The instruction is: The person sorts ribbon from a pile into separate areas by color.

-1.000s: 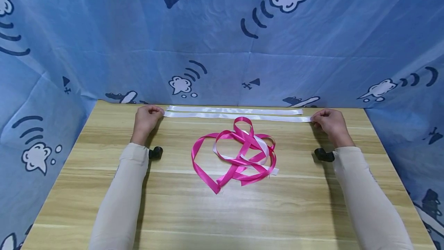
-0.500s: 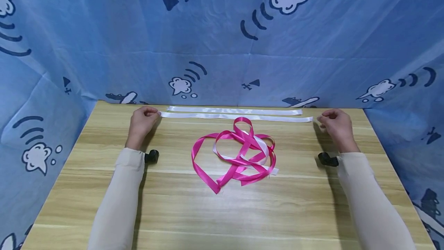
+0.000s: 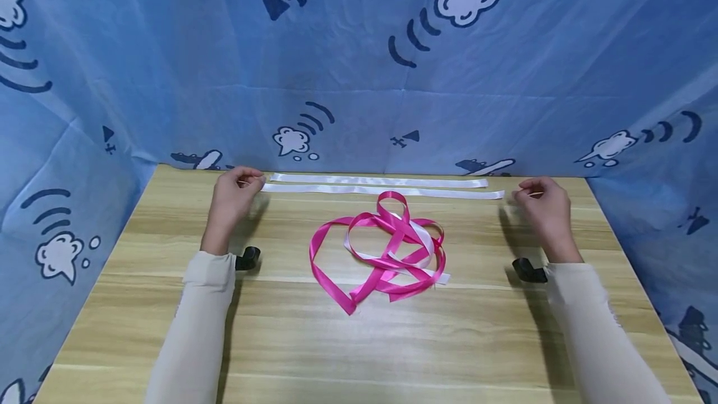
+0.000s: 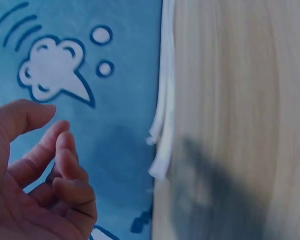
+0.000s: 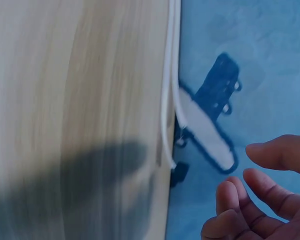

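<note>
Two white satin ribbons lie side by side along the table's far edge, the rear ribbon [image 3: 370, 181] a little shorter than the front ribbon [image 3: 348, 190]. My left hand [image 3: 230, 201] is at the left end of the front one; in the left wrist view its thumb and fingertips [image 4: 63, 127] stand apart with nothing between them. Off the right end hovers my right hand [image 3: 545, 207], its fingers loosely bent and holding nothing, thumb and index finger separated in the right wrist view. Nearer me sits a loose tangle of pink ribbon [image 3: 336, 290] with white ribbon [image 3: 442, 278] through it.
The wood-grain table [image 3: 370, 354] ends at a hanging blue cloth [image 3: 348, 30] printed with clouds, which also closes in both sides. A black wrist camera [image 3: 247, 259] juts inward from the left cuff and another black camera [image 3: 528, 270] from the right cuff.
Both hands pinched the front white ribbon's ends a second ago and have let go. The right hand has drawn outward; the left shifted out, then back slightly. The ribbons and tangle lie as before.
</note>
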Available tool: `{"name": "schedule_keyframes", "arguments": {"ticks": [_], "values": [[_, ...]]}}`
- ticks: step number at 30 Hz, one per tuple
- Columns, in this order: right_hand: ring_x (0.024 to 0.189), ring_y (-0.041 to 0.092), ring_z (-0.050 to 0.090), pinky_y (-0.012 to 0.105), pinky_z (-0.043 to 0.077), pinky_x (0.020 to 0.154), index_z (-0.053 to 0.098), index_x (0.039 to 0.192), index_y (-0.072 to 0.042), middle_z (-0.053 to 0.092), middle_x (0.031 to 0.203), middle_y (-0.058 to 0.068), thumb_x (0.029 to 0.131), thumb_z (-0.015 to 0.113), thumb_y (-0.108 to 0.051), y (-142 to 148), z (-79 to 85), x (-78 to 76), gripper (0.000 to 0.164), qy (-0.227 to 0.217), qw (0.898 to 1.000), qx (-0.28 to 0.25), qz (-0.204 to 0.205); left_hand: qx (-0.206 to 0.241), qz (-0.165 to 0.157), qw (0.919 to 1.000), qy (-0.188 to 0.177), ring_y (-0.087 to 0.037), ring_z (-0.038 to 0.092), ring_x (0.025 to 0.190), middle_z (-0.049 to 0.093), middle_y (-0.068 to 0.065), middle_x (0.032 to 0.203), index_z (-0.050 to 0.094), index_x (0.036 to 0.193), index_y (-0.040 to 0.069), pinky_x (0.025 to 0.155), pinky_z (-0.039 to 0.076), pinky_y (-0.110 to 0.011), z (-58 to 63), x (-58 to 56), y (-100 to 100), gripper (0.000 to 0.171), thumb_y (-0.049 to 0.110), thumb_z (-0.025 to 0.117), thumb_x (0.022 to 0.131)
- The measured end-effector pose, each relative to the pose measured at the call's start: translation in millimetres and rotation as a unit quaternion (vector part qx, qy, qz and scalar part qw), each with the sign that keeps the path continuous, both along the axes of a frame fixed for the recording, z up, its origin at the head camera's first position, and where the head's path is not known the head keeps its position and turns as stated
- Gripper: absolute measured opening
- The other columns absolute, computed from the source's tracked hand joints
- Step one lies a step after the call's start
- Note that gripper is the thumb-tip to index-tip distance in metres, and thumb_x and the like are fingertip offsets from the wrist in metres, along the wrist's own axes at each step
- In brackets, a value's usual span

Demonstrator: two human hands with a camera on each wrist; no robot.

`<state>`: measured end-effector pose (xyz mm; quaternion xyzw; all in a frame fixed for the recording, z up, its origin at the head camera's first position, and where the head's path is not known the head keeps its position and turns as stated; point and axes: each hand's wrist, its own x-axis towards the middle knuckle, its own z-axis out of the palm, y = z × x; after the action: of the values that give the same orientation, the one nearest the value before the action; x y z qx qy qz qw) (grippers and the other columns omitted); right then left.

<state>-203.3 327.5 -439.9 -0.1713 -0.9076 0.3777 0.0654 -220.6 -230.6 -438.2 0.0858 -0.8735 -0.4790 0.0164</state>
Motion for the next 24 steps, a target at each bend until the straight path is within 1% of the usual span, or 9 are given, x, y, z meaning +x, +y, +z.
{"name": "schedule_keyframes", "arguments": {"ticks": [3,9,14,17,20,24], "values": [[0.077,-0.006,0.049,0.011,0.042,0.065,0.064,0.119,0.006,0.053,0.084,-0.018,0.097,0.068,-0.013,-9,4.0,3.9,0.029,0.016,1.000,0.000,0.014,-0.001,-0.028,0.9996,0.006,-0.021,0.054,0.089,0.063,-0.013,0.102,0.070,0.119,-0.003,0.076,0.045,-0.027,4.5,2.3,7,0.028,0.019,0.064,0.103],[0.076,-0.005,0.051,0.012,0.043,0.065,0.065,0.117,0.006,0.059,0.091,-0.005,0.099,0.067,-0.013,-25,7.8,9.6,0.027,0.029,0.998,0.002,0.058,-0.008,-0.072,0.9974,0.009,-0.022,0.056,0.092,0.066,-0.016,0.106,0.071,0.119,-0.001,0.080,0.046,-0.029,9.8,4.9,22,0.027,0.020,0.064,0.103],[0.078,-0.004,0.051,0.013,0.043,0.065,0.066,0.116,0.006,0.062,0.094,0.003,0.100,0.068,-0.014,-33,9.7,11.1,0.026,0.041,0.996,0.001,0.079,-0.004,-0.082,0.9966,0.009,-0.025,0.061,0.098,0.069,-0.019,0.111,0.073,0.119,0.000,0.082,0.048,-0.029,12.1,5.5,33,0.026,0.018,0.064,0.103],[0.078,-0.003,0.052,0.014,0.043,0.065,0.066,0.115,0.006,0.065,0.100,0.011,0.100,0.068,-0.015,-40,10.2,11.6,0.025,0.043,0.995,0.002,0.088,0.003,-0.084,0.9964,0.005,-0.026,0.062,0.100,0.070,-0.019,0.113,0.073,0.119,0.000,0.082,0.048,-0.029,12.0,5.6,39,0.025,0.017,0.064,0.103],[0.078,-0.004,0.052,0.014,0.043,0.066,0.066,0.114,0.005,0.067,0.105,0.019,0.101,0.068,-0.015,-48,9.8,12.0,0.024,0.040,0.994,0.003,0.101,0.007,-0.093,0.9957,0.000,-0.027,0.062,0.101,0.070,-0.018,0.114,0.072,0.118,0.001,0.083,0.049,-0.031,10.7,6.0,46,0.024,0.018,0.065,0.104],[0.080,-0.003,0.054,0.013,0.044,0.068,0.067,0.112,0.006,0.068,0.106,0.021,0.100,0.069,-0.012,-57,7.2,11.9,0.022,0.041,0.992,-0.002,0.117,0.015,-0.108,0.9940,-0.003,-0.029,0.063,0.101,0.071,-0.018,0.115,0.073,0.117,0.001,0.087,0.049,-0.033,7.1,5.7,56,0.023,0.018,0.066,0.103]]}}
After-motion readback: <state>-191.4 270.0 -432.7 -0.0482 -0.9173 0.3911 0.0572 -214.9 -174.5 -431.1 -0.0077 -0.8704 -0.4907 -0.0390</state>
